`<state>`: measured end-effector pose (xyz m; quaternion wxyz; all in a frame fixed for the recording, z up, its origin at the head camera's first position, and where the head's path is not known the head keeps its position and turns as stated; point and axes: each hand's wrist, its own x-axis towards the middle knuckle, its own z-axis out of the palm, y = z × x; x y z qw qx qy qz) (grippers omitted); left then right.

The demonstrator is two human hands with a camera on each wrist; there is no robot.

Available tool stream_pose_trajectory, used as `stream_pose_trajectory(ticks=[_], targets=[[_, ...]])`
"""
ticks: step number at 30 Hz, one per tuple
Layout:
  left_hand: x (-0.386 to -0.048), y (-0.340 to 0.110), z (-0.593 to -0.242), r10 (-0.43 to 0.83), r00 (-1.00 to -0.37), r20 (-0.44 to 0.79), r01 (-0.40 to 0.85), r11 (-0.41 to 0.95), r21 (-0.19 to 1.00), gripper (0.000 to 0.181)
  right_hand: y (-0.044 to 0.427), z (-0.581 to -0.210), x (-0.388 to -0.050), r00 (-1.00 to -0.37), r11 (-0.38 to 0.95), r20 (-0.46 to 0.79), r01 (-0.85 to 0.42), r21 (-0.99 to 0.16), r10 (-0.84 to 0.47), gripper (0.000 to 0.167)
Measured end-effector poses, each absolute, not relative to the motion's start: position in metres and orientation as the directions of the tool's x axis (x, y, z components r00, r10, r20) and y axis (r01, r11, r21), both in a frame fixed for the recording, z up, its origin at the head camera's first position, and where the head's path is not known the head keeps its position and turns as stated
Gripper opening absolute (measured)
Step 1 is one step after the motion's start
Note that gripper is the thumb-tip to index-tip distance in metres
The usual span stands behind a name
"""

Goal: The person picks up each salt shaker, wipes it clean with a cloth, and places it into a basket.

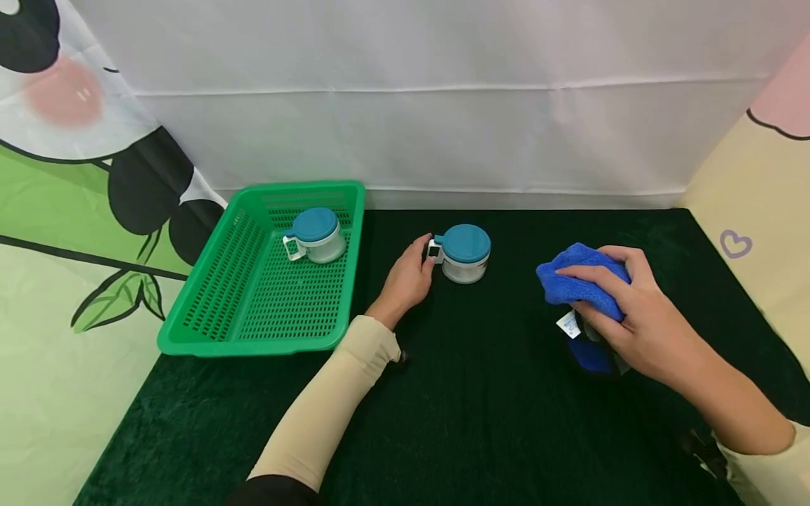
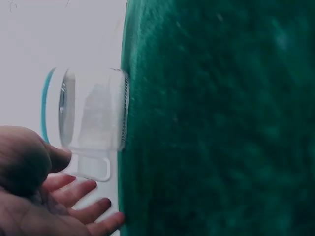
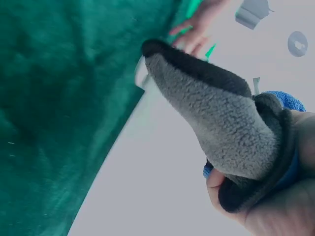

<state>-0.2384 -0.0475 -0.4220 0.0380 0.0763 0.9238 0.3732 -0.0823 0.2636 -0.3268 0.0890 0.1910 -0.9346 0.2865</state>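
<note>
A clear jar with a blue lid and a white handle [image 1: 465, 254] stands upright on the dark green cloth. At its handle is my left hand [image 1: 405, 280], with thumb and fingers spread apart in the left wrist view and not closed round the handle [image 2: 93, 167]. Whether the thumb touches the jar, I cannot tell. To the right, my right hand [image 1: 645, 316] grips a bunched towel [image 1: 585, 281] above the table. That towel is blue on one side, and its grey side with a dark border [image 3: 211, 113] hangs out in the right wrist view.
A green plastic basket [image 1: 259, 348] stands at the left, holding a second blue-lidded jar [image 1: 325, 239] near its back right. White fabric [image 1: 443, 140] hangs behind the table, with printed panels at both sides.
</note>
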Motion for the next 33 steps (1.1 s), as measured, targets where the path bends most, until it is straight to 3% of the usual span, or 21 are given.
stream_pose_trajectory(ticks=[8, 16, 24, 33], targets=[[-0.24, -0.05, -0.424, 0.195, -0.98, 0.038, 0.155, 0.631, 0.76, 0.029, 0.268, -0.322, -0.086, -0.917, 0.697, 0.284, -0.399, -0.596, -0.281, 0.045], [-0.232, -0.05, -0.418, 0.196, -0.981, -0.014, 0.105, 0.586, 0.804, 0.025, 0.273, -0.321, -0.093, -0.903, 0.656, 0.322, -0.428, -0.622, -0.284, 0.046], [-0.211, -0.049, -0.399, 0.237, -0.971, -0.017, 0.066, 0.335, 0.94, 0.02, 0.271, -0.31, -0.105, -0.897, 0.636, 0.353, -0.438, -0.635, -0.266, 0.048], [-0.179, -0.045, -0.36, 0.333, -0.943, 0.026, 0.088, 0.17, 0.982, 0.016, 0.268, -0.313, -0.122, -0.923, 0.577, 0.285, -0.384, -0.721, -0.259, 0.044]])
